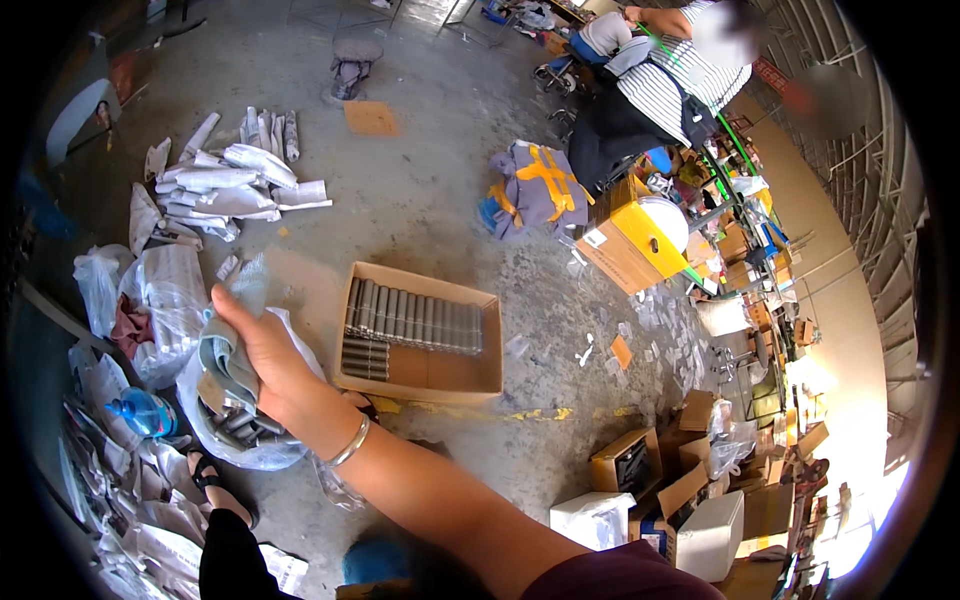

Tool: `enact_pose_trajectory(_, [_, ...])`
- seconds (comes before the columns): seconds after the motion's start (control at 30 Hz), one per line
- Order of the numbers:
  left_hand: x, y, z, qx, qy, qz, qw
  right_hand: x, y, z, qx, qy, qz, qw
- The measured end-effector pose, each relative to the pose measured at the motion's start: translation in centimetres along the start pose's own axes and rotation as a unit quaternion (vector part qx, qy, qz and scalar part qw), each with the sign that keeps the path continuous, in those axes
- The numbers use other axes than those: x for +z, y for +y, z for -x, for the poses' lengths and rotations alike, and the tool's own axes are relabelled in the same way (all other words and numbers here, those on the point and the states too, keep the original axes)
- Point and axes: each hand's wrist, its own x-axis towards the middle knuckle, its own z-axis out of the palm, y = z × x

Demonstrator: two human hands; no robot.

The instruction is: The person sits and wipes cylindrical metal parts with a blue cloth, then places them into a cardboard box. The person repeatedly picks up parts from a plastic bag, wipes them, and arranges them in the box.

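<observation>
My right hand (270,362), with a metal bracelet at the wrist, reaches in from the lower right. Its fingers are closed on a grey-blue cloth (226,352), whose upper end is smeared by motion. Just beneath the hand, a plastic-lined container (258,455) holds several grey metal rods, partly hidden. Beyond my forearm stands an open cardboard box (455,378). Short grey metal rods (415,317) lie side by side in rows along its far and left parts. My left hand is out of the picture.
Paper-wrapped bundles (235,185) lie on the floor at the far left. A blue-capped bottle (143,412) and crumpled paper stand nearer. Cardboard boxes (625,462) crowd the right. A person in a striped top (672,92) is at the far right, by a yellow box (640,235).
</observation>
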Motion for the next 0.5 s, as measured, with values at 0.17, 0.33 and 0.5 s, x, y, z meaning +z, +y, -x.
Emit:
enact_pose_trajectory(0.17, [-0.7, -1.2, 0.8, -0.048, 0.105, -0.021, 0.993, 0.8, 1.0, -0.7, 0.02, -0.024, -0.003, 1.0])
enact_pose_trajectory(0.33, [-1.9, -3.4, 0.2, -0.067, 0.199, -0.046, 0.977, -0.3, 0.5, -0.4, 0.023, -0.006, -0.007, 1.0])
enact_pose_trajectory(0.5, [-2.8, -4.1, 0.5, -0.078, 0.233, -0.037, 0.969, 0.6, 0.2, -0.1, 0.03, -0.006, -0.012, 0.999])
